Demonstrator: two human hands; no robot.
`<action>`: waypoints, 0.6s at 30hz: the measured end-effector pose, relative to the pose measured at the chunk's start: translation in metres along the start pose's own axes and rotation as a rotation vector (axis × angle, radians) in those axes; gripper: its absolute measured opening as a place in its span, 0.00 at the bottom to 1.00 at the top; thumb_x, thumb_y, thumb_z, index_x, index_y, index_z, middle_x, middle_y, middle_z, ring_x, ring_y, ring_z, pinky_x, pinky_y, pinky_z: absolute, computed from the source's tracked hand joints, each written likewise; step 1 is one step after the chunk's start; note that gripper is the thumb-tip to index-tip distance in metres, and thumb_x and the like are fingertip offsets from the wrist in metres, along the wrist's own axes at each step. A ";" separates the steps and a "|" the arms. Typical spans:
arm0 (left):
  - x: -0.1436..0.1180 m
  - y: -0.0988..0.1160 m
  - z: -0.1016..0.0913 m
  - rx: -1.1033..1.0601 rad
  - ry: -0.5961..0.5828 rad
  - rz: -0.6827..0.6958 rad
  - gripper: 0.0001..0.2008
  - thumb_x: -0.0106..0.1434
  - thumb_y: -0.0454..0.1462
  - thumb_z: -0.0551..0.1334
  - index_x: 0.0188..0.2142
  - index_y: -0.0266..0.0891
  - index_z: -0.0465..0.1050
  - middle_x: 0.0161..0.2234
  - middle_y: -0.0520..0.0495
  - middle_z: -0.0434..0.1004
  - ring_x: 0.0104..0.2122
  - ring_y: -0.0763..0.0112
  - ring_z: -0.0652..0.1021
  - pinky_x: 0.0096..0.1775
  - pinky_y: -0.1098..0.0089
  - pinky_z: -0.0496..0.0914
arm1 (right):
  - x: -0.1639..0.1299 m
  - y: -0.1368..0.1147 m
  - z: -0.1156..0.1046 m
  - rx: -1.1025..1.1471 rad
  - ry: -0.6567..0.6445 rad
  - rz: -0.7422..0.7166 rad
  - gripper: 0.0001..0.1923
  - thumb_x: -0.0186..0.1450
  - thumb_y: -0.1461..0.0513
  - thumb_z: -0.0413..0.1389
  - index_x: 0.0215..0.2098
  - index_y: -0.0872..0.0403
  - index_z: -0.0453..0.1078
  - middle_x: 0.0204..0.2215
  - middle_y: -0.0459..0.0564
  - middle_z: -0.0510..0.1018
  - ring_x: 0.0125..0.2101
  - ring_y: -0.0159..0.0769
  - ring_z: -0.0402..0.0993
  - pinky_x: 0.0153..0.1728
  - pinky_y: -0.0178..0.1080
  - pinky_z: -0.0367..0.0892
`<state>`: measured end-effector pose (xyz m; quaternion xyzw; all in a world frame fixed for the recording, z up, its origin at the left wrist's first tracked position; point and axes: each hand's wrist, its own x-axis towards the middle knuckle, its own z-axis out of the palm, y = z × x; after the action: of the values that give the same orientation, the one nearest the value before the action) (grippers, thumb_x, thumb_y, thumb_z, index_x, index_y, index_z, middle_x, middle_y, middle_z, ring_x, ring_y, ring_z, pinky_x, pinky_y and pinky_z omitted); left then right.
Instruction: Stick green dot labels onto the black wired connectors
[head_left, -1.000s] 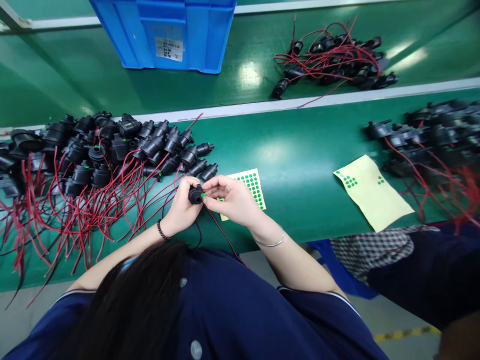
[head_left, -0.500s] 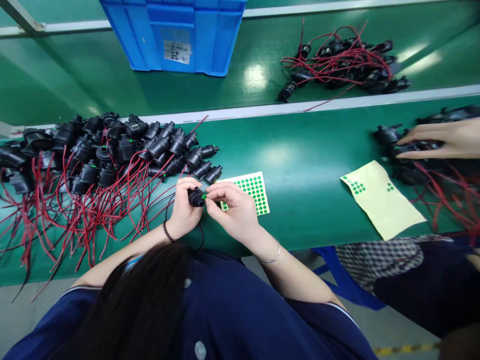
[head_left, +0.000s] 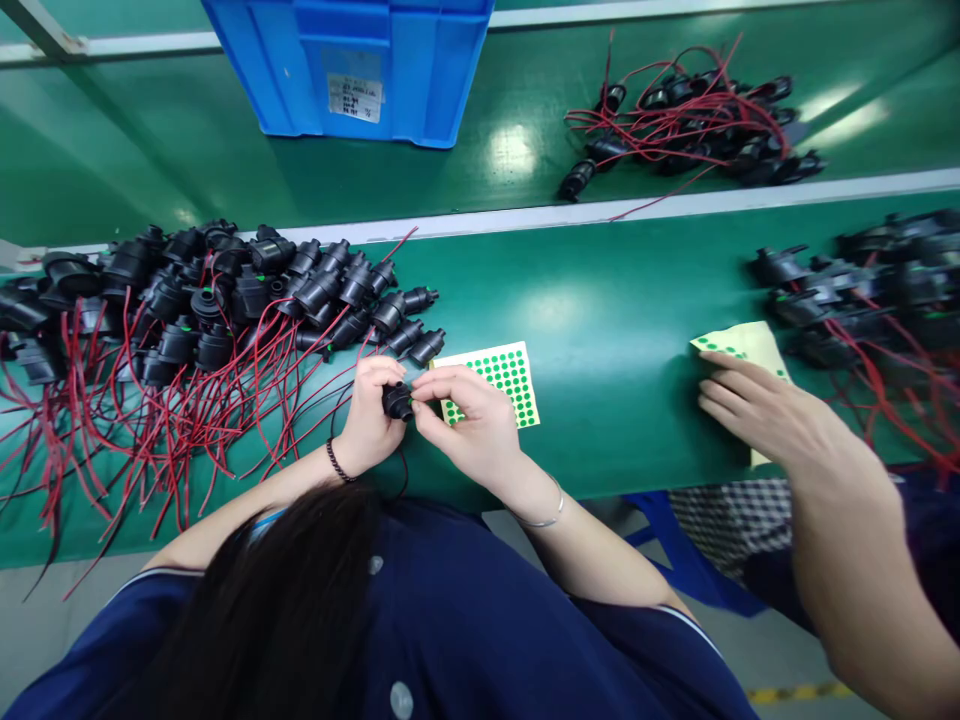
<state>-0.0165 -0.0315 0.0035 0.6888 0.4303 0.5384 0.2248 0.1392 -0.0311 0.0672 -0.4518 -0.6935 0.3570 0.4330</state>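
My left hand (head_left: 366, 418) grips a small black plastic part (head_left: 396, 401) with a dark wire hanging from it, just above the green belt's near edge. The thumb and forefinger of my right hand (head_left: 471, 425) pinch the right end of that same part. Right behind my right hand lies a pale yellow sheet of green dot stickers (head_left: 501, 378). A big pile of the same black parts with red wires (head_left: 210, 310) sits to the left of my hands.
A co-worker's hand (head_left: 757, 410) rests on a second yellow sticker sheet (head_left: 739, 338) at the right, beside another pile of parts (head_left: 862, 285). On the far belt stand a blue crate (head_left: 352, 65) and a smaller wired pile (head_left: 690, 120).
My fingers have closed over the part's end, hiding the green dot seen there before. The co-worker's hand moved from the right pile down onto the yellow sheet.
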 end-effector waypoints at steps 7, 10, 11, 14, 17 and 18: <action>0.001 0.002 0.000 0.019 0.035 0.024 0.08 0.68 0.40 0.58 0.45 0.48 0.58 0.40 0.48 0.65 0.40 0.65 0.72 0.42 0.58 0.72 | -0.003 0.002 0.002 0.028 0.047 0.037 0.03 0.62 0.64 0.60 0.34 0.49 0.76 0.39 0.52 0.82 0.42 0.40 0.80 0.44 0.46 0.77; 0.002 0.002 0.000 0.048 0.051 0.048 0.10 0.66 0.38 0.59 0.44 0.48 0.59 0.40 0.48 0.65 0.40 0.65 0.73 0.42 0.58 0.72 | -0.004 0.000 0.002 -0.027 0.053 -0.002 0.04 0.62 0.65 0.60 0.32 0.50 0.76 0.37 0.52 0.83 0.39 0.39 0.80 0.42 0.44 0.78; 0.002 0.002 0.000 0.054 0.054 0.059 0.10 0.66 0.37 0.60 0.44 0.48 0.59 0.40 0.48 0.66 0.40 0.65 0.73 0.42 0.58 0.72 | -0.004 0.000 0.002 -0.044 0.054 -0.022 0.04 0.62 0.65 0.60 0.31 0.50 0.76 0.37 0.52 0.83 0.38 0.38 0.81 0.41 0.43 0.78; 0.004 0.000 -0.002 0.082 0.060 0.125 0.11 0.64 0.34 0.61 0.43 0.47 0.61 0.40 0.49 0.67 0.41 0.65 0.74 0.42 0.59 0.73 | -0.004 -0.002 0.000 -0.079 0.057 -0.081 0.05 0.63 0.66 0.60 0.31 0.50 0.76 0.35 0.50 0.83 0.36 0.36 0.81 0.39 0.41 0.79; 0.008 -0.001 -0.005 0.139 0.062 0.227 0.10 0.63 0.34 0.61 0.41 0.46 0.62 0.38 0.50 0.68 0.40 0.66 0.74 0.41 0.62 0.72 | -0.003 -0.003 -0.003 -0.095 0.045 -0.142 0.06 0.64 0.67 0.60 0.31 0.51 0.76 0.34 0.50 0.83 0.35 0.35 0.81 0.38 0.39 0.79; 0.009 -0.002 -0.006 0.161 0.060 0.251 0.09 0.63 0.34 0.61 0.40 0.46 0.63 0.37 0.51 0.68 0.40 0.67 0.75 0.41 0.62 0.72 | -0.003 -0.003 -0.004 -0.106 0.035 -0.164 0.06 0.64 0.67 0.59 0.31 0.52 0.76 0.34 0.50 0.83 0.35 0.35 0.81 0.38 0.39 0.79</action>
<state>-0.0223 -0.0244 0.0088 0.7364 0.3891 0.5466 0.0869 0.1423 -0.0345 0.0708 -0.4219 -0.7384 0.2755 0.4482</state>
